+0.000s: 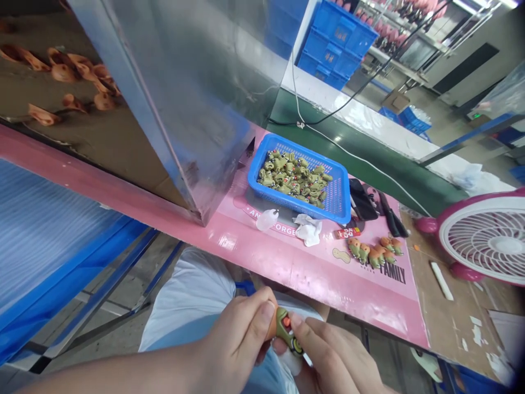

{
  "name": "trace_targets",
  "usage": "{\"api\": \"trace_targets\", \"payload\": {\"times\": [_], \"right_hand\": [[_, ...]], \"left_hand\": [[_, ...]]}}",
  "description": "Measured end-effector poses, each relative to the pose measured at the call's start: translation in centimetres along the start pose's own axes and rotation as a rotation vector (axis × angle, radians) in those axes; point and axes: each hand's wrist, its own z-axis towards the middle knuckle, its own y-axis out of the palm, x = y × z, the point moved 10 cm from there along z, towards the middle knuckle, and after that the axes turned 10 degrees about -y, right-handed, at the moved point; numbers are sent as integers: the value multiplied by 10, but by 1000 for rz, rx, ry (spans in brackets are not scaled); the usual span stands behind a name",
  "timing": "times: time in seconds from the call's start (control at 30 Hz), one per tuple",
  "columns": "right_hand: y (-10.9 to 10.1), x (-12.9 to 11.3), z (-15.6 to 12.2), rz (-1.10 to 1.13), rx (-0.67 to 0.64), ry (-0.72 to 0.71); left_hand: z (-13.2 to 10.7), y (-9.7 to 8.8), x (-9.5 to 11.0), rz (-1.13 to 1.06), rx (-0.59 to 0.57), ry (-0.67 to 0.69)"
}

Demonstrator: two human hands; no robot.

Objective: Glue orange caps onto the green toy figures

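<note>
Over my lap, my left hand (240,331) pinches a small orange rubbery piece (272,326) between thumb and fingers. My right hand (334,353) grips an olive-green toy part (283,323) with red, yellow and white details. The two pieces touch end to end; fingers hide much of both. Ahead on the pink mat stands a blue basket (344,205) holding many similar green parts (283,172). To the right on the mat lie several joined orange-and-green pieces (371,253).
A large metal box (180,98) with orange pieces (63,71) inside stands at left. A small translucent bottle (267,219), a crumpled tissue (308,230) and a red packet (348,233) lie before the basket. A pink fan (488,241) stands at right.
</note>
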Motion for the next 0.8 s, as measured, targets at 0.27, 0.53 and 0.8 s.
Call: {"api": "trace_targets", "payload": {"times": [0.27, 0.53, 0.8], "right_hand": [[-2, 3, -11, 13, 146, -5], [11, 4, -11, 58, -3, -5], [76, 53, -44, 597, -326, 575]], "left_hand": [[0, 2, 1, -16, -26, 7], [7, -3, -11, -35, 10, -16], [1, -76, 5, -104, 460, 308]]}}
